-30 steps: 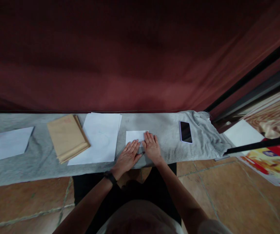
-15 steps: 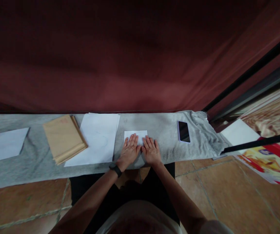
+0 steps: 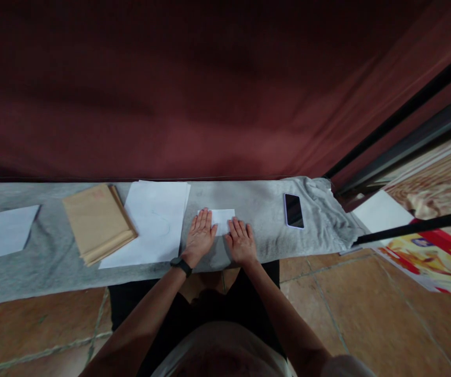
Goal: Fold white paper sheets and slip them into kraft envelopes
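Watching from afar, I see the small white rectangular paper (image 3: 222,222) on the grey cloth-covered tabletop (image 3: 265,217). The left grip (image 3: 199,238), wide and flat, covers the paper's left end; the right grip (image 3: 241,245), equally wide, overlaps its near right corner. The lavender-edged black phone (image 3: 294,211) lies right of the paper.
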A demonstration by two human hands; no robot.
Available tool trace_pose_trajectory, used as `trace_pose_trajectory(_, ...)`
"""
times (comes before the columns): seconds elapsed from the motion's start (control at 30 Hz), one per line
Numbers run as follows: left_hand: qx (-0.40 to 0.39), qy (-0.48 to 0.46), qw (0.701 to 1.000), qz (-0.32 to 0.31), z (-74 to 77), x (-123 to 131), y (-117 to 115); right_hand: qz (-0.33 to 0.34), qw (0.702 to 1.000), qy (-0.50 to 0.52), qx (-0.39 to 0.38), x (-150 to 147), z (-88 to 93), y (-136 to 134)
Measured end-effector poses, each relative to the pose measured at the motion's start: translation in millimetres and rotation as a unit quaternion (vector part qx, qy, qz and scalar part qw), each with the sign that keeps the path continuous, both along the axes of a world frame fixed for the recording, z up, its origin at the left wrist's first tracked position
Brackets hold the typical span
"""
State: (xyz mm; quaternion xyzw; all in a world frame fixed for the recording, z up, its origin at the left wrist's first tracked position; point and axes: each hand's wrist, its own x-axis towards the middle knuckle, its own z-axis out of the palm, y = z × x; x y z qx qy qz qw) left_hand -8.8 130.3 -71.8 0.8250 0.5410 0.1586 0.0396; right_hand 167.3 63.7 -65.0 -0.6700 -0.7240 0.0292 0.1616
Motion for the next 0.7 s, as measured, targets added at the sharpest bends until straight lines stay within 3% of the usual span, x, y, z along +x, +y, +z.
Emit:
trace_pose_trajectory(0.47, -0.009, 0.005, 0.997, 0.075, 7.1, -10.9, -5.5, -0.004, 1.000, 0.006, 0.004, -1.2, -0.7, -0.2)
trace_pose_trajectory(0.7, 0.002, 0.016, 0.997, -0.073, 8.5, 8.7, -38.6, -0.003, 1.000, -0.003, 0.013, -2.3, -0.9, -0.8)
